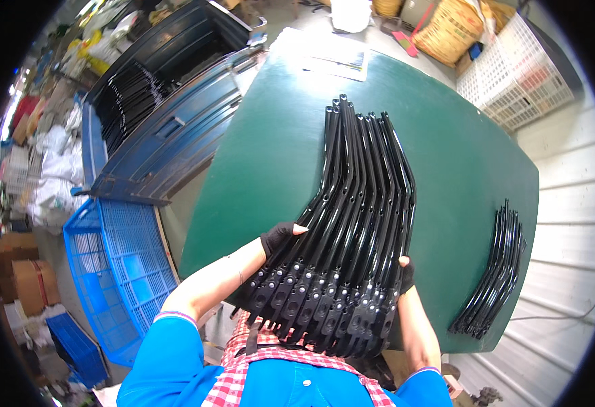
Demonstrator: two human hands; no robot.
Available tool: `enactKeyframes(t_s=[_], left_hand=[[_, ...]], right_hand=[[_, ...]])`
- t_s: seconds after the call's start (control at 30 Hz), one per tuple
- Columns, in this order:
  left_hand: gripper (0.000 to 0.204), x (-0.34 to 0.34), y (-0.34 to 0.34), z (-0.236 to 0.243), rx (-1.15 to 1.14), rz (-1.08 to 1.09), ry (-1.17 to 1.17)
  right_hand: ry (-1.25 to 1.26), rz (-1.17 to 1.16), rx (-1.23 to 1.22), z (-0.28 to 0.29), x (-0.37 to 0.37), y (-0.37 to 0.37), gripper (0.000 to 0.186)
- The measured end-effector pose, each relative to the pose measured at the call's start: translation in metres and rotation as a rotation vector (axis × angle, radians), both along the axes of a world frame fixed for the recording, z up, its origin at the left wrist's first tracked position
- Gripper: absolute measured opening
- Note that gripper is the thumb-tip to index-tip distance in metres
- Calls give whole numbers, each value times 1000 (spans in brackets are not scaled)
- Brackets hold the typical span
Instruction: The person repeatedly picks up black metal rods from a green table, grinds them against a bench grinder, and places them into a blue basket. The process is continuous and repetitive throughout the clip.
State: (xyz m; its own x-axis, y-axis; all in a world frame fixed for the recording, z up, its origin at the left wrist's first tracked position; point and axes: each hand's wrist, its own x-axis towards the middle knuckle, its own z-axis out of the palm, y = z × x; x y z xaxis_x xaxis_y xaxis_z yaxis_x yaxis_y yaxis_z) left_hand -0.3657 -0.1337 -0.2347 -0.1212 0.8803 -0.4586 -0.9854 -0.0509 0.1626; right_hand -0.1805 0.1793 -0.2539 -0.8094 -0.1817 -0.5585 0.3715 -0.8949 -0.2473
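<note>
A wide row of glossy black bent metal tubes [358, 203] lies across the green table [263, 163], the open tube ends pointing away from me. Their near ends carry flat black brackets with round rivets, which hang over the table's near edge by my apron. In a black fingerless glove, my left hand [282, 239] grips the left side of the row, thumb on top and the other fingers hidden. My right hand [406, 275], gloved alike, is closed against the right side near the brackets; its fingers are partly hidden. The tubes lie pressed together between both hands.
A smaller stack of similar black tubes [495, 278] lies at the table's right edge. Papers [338, 60] rest at its far end. To the left stand a blue metal bin [175, 129] holding more tubes and a blue plastic crate [124, 264]. A white crate [514, 74] stands far right.
</note>
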Motion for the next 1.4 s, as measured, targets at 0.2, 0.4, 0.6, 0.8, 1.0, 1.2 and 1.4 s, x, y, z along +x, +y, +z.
enactKeyframes(t_s=[0.2, 0.4, 0.6, 0.8, 1.0, 1.2, 1.4], left_hand=[[58, 21, -9, 1, -17, 158, -2], [41, 41, -28, -7, -76, 241, -134], [48, 52, -65, 84, -85, 447, 125], [38, 99, -74, 139, -85, 754, 357], [42, 154, -73, 194, -260, 796, 364], [37, 214, -15, 196, -222, 1306, 566], [37, 230, -23, 191, -307, 1487, 555]], right_hand=[[69, 99, 94, 5, -32, -6, 67], [150, 255, 196, 48, -71, -16, 70], [178, 451, 272, 120, -120, -55, 79], [419, 744, 67, 136, -154, -54, 66], [558, 831, 104, 117, -181, -44, 71], [658, 1068, 99, 187, -179, -86, 50], [653, 1434, -96, 216, -196, -145, 70]])
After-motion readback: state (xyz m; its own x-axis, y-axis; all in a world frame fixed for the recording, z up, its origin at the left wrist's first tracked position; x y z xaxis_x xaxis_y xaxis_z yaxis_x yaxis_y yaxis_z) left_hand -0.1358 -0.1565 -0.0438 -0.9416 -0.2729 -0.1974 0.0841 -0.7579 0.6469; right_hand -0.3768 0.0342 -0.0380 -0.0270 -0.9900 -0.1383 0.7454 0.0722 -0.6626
